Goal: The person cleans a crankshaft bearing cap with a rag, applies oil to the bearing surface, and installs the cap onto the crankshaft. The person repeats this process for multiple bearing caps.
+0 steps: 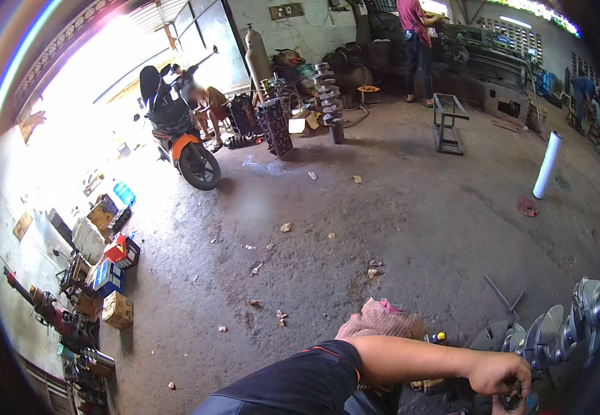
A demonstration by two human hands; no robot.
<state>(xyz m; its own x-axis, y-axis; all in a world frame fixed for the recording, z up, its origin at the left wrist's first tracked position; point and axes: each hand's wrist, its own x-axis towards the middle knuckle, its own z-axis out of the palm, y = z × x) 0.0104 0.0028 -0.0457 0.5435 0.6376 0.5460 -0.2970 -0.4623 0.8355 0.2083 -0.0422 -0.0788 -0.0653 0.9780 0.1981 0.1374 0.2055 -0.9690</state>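
Observation:
My left arm, in a dark sleeve, reaches across the lower edge to the right. My left hand (499, 375) is closed, its fingers bent around something small and dark that I cannot make out. Just below it, at the lower edge, part of my right hand (510, 406) shows, its fingers closed up against the same spot. Most of that hand is cut off. Beside both hands, a metal crankshaft (552, 332) with rounded counterweights runs up toward the right rim. A pinkish striped cloth (381, 323) lies beyond my left forearm.
A T-shaped metal bar (506, 296) lies near the crankshaft. Farther off stand a white roll (547, 166), a metal stand (448, 124), a motorbike (184, 149) and an upright crankshaft (329, 104). Boxes and batteries (110, 273) line the left wall. Several people are in the background.

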